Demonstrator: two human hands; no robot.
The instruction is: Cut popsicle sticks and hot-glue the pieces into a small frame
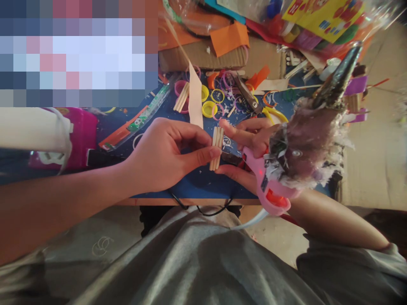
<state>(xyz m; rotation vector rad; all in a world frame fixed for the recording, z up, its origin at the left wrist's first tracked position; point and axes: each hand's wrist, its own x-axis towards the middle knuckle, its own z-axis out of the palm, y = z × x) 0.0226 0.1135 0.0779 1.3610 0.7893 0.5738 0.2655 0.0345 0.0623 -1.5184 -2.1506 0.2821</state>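
Observation:
A short bundle of pale wooden sticks (216, 144) stands nearly upright above the table. My left hand (171, 152) is closed on it, thumb in front and fingers at its left side. The forefinger and thumb of my right hand (246, 133) reach to the bundle's upper and lower ends. That hand also seems to be closed round a pink glue gun (256, 167), which hides much of the palm. A red light glows on the gun. Its front is grimy and covered with fluff, and a dark shiny cone points up to the right.
Scissors with yellow handles (275, 114), coloured rings and paper scraps litter the blue table (203, 184). More sticks (182, 97) lie in a pink ring. A magenta device (84, 135) stands left; cardboard (203, 59) and plastic bags (324, 17) lie behind.

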